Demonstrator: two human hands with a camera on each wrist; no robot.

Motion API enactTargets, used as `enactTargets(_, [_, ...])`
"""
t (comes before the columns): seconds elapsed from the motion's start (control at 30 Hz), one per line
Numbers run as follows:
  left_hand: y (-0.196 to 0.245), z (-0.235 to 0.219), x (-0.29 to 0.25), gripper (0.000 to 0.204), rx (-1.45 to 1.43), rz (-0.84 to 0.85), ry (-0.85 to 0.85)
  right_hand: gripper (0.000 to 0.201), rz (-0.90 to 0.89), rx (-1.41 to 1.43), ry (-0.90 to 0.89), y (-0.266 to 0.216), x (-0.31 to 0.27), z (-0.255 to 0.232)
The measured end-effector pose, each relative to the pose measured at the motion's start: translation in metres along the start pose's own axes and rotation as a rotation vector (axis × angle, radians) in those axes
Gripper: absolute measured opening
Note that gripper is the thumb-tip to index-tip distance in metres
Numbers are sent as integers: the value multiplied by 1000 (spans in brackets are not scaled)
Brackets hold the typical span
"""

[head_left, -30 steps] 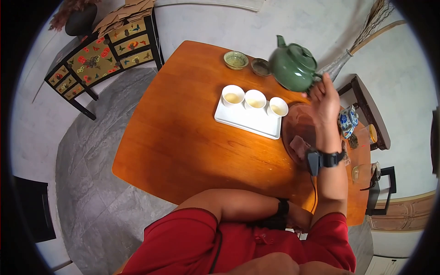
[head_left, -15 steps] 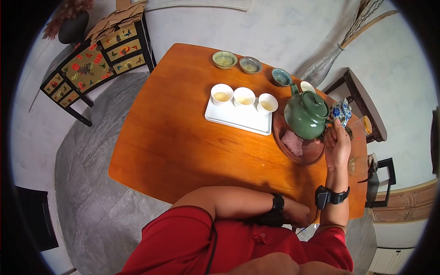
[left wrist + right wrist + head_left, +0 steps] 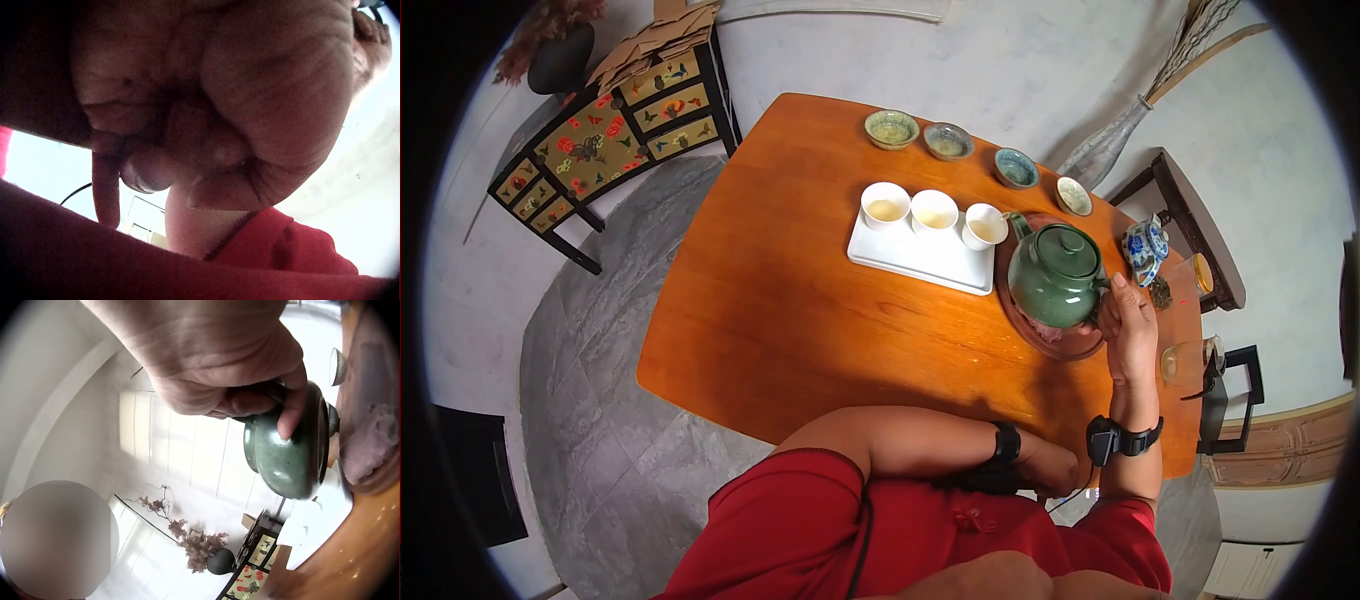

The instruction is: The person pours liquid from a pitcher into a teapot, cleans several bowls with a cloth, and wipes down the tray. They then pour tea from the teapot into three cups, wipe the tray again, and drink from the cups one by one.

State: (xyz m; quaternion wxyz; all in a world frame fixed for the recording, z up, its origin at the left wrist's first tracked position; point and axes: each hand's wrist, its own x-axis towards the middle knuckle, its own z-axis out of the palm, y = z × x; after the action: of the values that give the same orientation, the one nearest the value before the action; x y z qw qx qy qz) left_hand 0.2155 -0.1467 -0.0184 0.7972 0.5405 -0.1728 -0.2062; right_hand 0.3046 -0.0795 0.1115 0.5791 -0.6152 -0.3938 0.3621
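My right hand [image 3: 1130,318] grips the handle of a green teapot [image 3: 1050,280]; its lid is on and the spout points to the far left. The teapot is over a round reddish-brown plate [image 3: 1077,350]. In the right wrist view a crumpled pinkish cloth [image 3: 372,447] lies on that plate, below the teapot's base. Left of it, three white cups [image 3: 935,212] of pale yellow tea stand on a white rectangular tray [image 3: 920,268]. At the table's near edge my left hand [image 3: 1048,468] stays close to the body, fingers loosely curled with nothing in them.
Several small glazed bowls [image 3: 1016,168] line the table's far edge. A blue-and-white lidded pot [image 3: 1145,248] and glass vessels [image 3: 1180,365] stand to the right. Beyond the wooden table [image 3: 740,290] are a tall grey vase [image 3: 1105,145] and a painted cabinet [image 3: 595,140].
The teapot has come back from above the far bowls, nearer and lower over the plate, uncovering those bowls. My left hand has stayed near the body.
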Motion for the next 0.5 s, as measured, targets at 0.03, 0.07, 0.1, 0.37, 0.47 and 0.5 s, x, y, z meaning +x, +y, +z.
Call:
enactTargets(0.03, [0, 1, 0, 19, 1, 1, 0, 41, -6, -18, 4, 0, 0, 0])
enactTargets(0.07, [1, 1, 0, 20, 3, -7, 13, 40, -12, -37, 8, 0, 0, -1])
enactTargets(0.1, [1, 1, 0, 20, 6, -15, 25, 40, -12, -37, 8, 0, 1, -2])
enactTargets(0.37, [1, 0, -1, 19, 27, -37, 20, 42, -88, 104, 44, -20, 0, 3])
enactTargets(0.47, [-1, 1, 1, 17, 24, -38, 27, 42, -133, 165, 22, -27, 3, 8])
enactTargets(0.5, [-2, 1, 1, 16, 24, -37, 36, 42, -132, 165, 22, -29, 4, 10])
